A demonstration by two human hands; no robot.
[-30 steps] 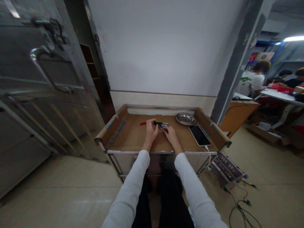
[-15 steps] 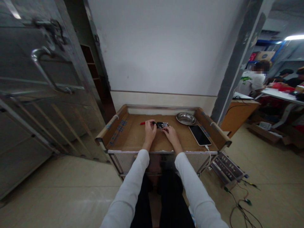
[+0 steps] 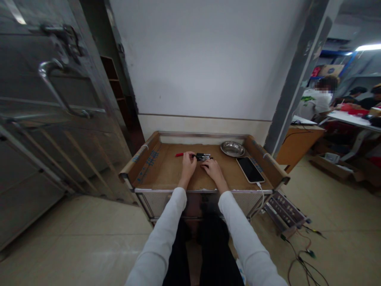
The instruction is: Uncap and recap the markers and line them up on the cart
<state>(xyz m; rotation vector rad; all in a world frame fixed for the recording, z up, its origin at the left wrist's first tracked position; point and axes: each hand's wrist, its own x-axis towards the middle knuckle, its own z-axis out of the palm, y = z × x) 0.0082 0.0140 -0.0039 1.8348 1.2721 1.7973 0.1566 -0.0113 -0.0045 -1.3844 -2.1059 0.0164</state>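
Note:
Several black pens (image 3: 203,155) lie side by side across the cardboard-lined cart top (image 3: 166,174), between my two hands. My left hand (image 3: 188,163) is closed, its thumb and fingertips pinching the left end of a black pen. At the right end of the pens, my right hand (image 3: 213,170) rests low with its fingers a little apart and bent. Its fingertips are against or just beside the pen ends; contact is hard to make out. A red pen (image 3: 179,154) pokes out to the left, behind my left hand, which hides part of it.
A shiny metal bowl (image 3: 232,148) sits at the back right, with a phone (image 3: 250,170) on a white cable (image 3: 262,194) in front. Raised cardboard sides edge the cart. An electrical box (image 3: 285,212) with wires stands on the floor. People sit at tables far right.
My right hand's fingers have loosened from a pinch and lowered beside the pens. The left hand has barely shifted. The black pens look closer together.

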